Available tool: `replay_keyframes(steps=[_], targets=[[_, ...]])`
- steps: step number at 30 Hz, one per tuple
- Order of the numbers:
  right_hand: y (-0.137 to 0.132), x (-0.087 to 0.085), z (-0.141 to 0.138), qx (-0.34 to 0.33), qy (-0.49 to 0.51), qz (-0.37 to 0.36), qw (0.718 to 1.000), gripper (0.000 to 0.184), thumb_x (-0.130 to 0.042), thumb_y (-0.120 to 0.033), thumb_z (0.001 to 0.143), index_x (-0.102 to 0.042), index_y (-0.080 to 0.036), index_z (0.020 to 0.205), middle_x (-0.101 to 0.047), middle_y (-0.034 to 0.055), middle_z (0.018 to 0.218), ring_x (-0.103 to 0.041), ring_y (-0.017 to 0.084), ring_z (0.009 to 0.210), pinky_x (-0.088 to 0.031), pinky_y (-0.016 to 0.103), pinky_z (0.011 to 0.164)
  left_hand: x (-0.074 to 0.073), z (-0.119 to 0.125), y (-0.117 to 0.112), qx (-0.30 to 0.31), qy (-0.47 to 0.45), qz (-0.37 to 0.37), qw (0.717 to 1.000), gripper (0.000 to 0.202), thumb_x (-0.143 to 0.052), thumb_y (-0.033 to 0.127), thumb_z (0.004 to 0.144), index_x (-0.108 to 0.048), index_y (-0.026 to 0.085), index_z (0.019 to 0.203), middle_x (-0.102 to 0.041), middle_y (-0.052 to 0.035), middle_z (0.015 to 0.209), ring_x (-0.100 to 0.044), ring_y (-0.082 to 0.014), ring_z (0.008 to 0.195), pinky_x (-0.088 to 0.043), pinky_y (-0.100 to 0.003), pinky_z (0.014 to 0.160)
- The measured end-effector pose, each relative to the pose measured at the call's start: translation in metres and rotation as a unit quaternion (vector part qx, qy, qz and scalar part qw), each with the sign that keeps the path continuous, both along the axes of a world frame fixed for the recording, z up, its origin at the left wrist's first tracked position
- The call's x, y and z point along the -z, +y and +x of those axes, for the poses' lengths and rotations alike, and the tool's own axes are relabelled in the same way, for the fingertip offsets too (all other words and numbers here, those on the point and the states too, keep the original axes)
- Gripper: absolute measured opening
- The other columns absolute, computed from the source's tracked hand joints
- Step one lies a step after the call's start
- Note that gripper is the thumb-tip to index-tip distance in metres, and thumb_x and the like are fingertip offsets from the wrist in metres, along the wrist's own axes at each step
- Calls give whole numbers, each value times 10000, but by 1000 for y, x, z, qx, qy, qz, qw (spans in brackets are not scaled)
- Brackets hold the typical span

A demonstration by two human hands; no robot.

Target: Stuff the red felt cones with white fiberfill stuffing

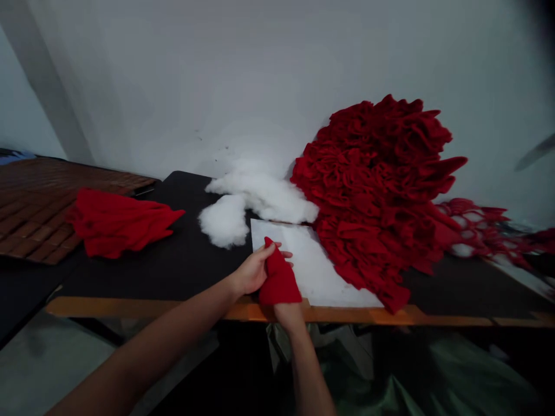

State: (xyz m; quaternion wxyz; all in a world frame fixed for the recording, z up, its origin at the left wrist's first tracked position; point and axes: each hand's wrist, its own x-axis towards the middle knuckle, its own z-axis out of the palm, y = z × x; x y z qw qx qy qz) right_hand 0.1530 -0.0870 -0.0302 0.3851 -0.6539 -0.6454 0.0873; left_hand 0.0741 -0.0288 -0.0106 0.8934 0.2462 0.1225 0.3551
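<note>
A small red cloth cone point(280, 280) covers my right hand point(288, 312) like a mitten, so only the wrist shows below it. My left hand point(255, 268) grips the cone's left side near its tip, fingers curled on the cloth. Both hands hover over the front edge of a dark table point(182, 266), just above a white sheet point(312, 266). Loose white stuffing point(254, 199) lies behind the sheet. A big heap of red cloth pieces point(381, 190) rises at the right against the wall.
A folded pile of red cloth point(117, 222) lies at the table's left end, beside a brown slatted surface point(30, 208). More red and white pieces point(477, 231) trail off to the far right. A pale wall stands close behind. Green fabric point(390, 375) shows below the table's wooden edge.
</note>
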Motion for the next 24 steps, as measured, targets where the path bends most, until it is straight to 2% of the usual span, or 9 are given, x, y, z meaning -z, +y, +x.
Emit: replay_keyframes(steps=[4,10,13,16,18,19,21,22,24], targets=[[-3,1,-5,-35,50,-24,998,469,-324,-187,806,-376,-185,1272,-569,97,1141,-483,174,1126,-422,343,922,0,0,4,-71,-24,4,997,238,-486,344,811,-548,131,898,-630,-114,927,-616,-204,825,-466,-330,735],[1,-2,-13,-63,126,-68,988,471,-368,-163,774,-419,-194,1241,-560,100,1149,-513,188,1093,-420,330,919,5,5,-4,-57,-37,38,997,299,-506,426,781,-528,127,794,-634,-89,739,-626,-209,731,-467,-358,734],[-4,-11,-14,-83,131,-73,985,429,-421,-191,763,-478,-209,1189,-600,87,1080,-539,199,1051,-450,330,878,1,-4,-1,-75,-28,40,996,288,-547,425,752,-511,140,770,-619,-61,692,-622,-200,685,-474,-337,684],[-8,-22,-9,-172,177,-139,959,311,-489,-275,758,-582,-201,1045,-653,70,923,-612,204,877,-510,346,758,-4,-38,13,-172,34,11,984,277,-577,412,732,-501,145,730,-562,-6,580,-575,-143,537,-456,-261,548],[1,-27,-7,-215,226,-179,933,293,-493,-356,766,-613,-178,964,-656,76,884,-631,198,773,-530,355,675,-7,-72,24,-278,64,-11,958,253,-584,380,737,-494,145,708,-514,29,520,-500,-82,445,-408,-193,472],[11,-28,-9,-203,240,-169,934,322,-479,-387,773,-608,-166,968,-646,91,926,-630,200,774,-531,363,667,-9,-90,29,-306,76,-9,949,244,-581,367,743,-490,145,698,-501,34,502,-478,-73,426,-393,-181,452],[38,-25,-20,-64,239,-49,968,394,-474,-401,770,-562,-152,1063,-560,142,1117,-594,236,918,-511,401,726,-12,-121,36,-305,117,5,945,215,-579,333,752,-496,141,699,-515,23,515,-495,-81,444,-407,-184,460],[54,-21,-29,-18,185,10,983,454,-528,-365,740,-520,-149,1138,-449,164,1257,-514,265,1066,-466,422,824,-14,-132,39,-289,133,11,948,211,-574,327,757,-503,137,700,-535,11,538,-512,-87,462,-418,-190,467],[87,-10,-53,-13,67,34,997,607,-643,-309,649,-468,-170,1214,-223,166,1405,-284,321,1257,-358,450,944,-18,-145,44,-230,151,36,961,212,-561,331,766,-529,126,721,-578,-20,601,-546,-106,504,-447,-211,493]])
